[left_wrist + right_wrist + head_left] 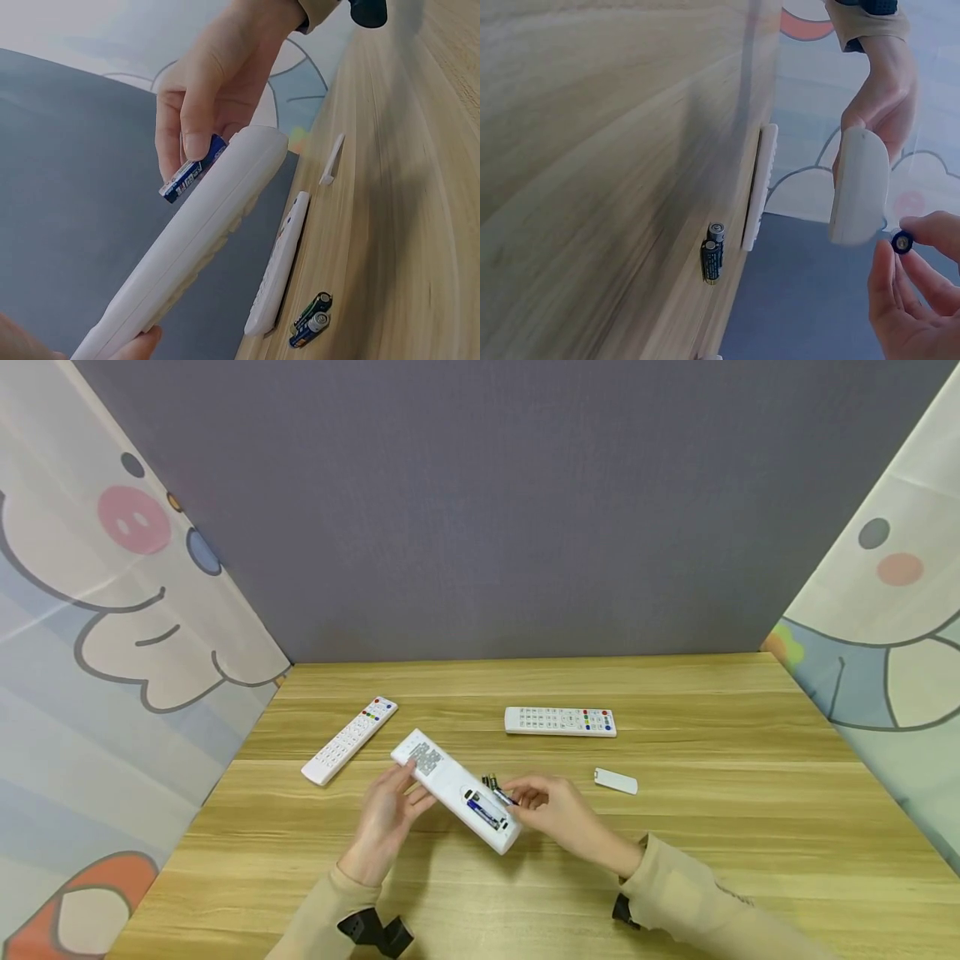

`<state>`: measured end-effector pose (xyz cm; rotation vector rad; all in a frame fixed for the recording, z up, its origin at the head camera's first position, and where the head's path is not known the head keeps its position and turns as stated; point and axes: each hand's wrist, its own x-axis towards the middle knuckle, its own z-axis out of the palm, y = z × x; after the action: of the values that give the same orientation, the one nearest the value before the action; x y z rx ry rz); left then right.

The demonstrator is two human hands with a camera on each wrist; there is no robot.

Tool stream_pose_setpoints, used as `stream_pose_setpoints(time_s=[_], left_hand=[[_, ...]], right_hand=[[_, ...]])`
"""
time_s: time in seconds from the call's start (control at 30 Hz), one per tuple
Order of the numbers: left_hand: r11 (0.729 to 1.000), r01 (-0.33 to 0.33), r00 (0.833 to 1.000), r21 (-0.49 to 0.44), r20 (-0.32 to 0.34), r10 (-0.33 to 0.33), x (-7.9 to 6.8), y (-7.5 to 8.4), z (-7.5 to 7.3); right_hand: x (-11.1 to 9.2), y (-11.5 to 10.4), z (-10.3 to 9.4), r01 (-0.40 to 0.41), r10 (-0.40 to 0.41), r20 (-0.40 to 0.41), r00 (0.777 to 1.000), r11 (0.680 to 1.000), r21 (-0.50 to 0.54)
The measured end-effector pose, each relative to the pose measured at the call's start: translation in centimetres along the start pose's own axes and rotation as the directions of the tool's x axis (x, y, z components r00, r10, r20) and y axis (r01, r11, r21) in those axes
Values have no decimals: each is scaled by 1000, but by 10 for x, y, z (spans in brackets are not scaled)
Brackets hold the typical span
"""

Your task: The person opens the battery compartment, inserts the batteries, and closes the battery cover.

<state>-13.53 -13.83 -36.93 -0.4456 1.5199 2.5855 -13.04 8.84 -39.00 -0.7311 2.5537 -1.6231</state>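
Observation:
My left hand [385,814] holds a white remote control [450,783] by its far end, tilted above the table with its back facing up. In its uncovered battery compartment lies one blue battery [483,815]. Between thumb and fingers, my right hand [558,812] pinches another blue battery [192,174], close beside the compartment; its round end shows in the right wrist view. On the table beyond the remote, a pair of loose batteries [310,321] lies side by side. The white battery cover [616,781] rests to the right of my right hand.
A second white remote [349,741] lies face up at the left, slanted. Another remote [561,721] lies crosswise toward the back. A grey panel [525,527] rises behind the wooden table [712,760], with printed cloth at both sides.

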Motion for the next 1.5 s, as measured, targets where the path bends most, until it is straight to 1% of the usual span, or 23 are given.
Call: stream_pose_setpoints(time_s=[0.07,0.17,0.23,0.3,0.43,0.57,0.67,0.73,0.93,1.03,1.3,1.43,1.5], left_hand=[[1000,-2,1000,1,0,2,0,0,1],[1000,-6,1000,5,-1,6,0,-1,2],[1000,-7,1000,8,1,7,1,-1,3],[1000,-8,1000,9,2,8,1,-1,4],[1000,-6,1000,4,3,6,2,0,6],[1000,-6,1000,-2,3,6,1,0,7],[1000,-5,1000,-6,2,5,1,1,8],[1000,-4,1000,-8,5,4,1,1,9],[1000,-2,1000,-14,13,2,0,0,9],[1000,-4,1000,-6,16,4,0,0,9],[1000,-8,1000,-1,12,8,-1,-1,8],[1000,-5,1000,-7,9,5,-1,-1,7],[1000,-3,1000,-12,10,3,-1,-1,7]], right_hand=[[-1,-1,1,25,-25,-10,1000,999,-22],[-2,-2,2,91,-93,-28,995,993,-70],[-3,-3,3,157,-163,-40,986,981,-117],[-4,-4,4,228,-239,-54,970,960,-163],[-3,-3,7,361,-386,-78,919,905,-224],[-1,-1,9,479,-519,-96,849,834,-272],[1,0,10,528,-580,-100,808,789,-313],[1,-1,11,538,-599,-99,795,770,-342],[2,-2,13,540,-628,-90,773,726,-426],[2,-2,14,539,-631,-87,771,718,-441],[1,-2,17,525,-621,-103,777,730,-438],[-1,0,18,507,-601,-110,792,747,-429],[-2,1,18,499,-586,-108,803,760,-415]])
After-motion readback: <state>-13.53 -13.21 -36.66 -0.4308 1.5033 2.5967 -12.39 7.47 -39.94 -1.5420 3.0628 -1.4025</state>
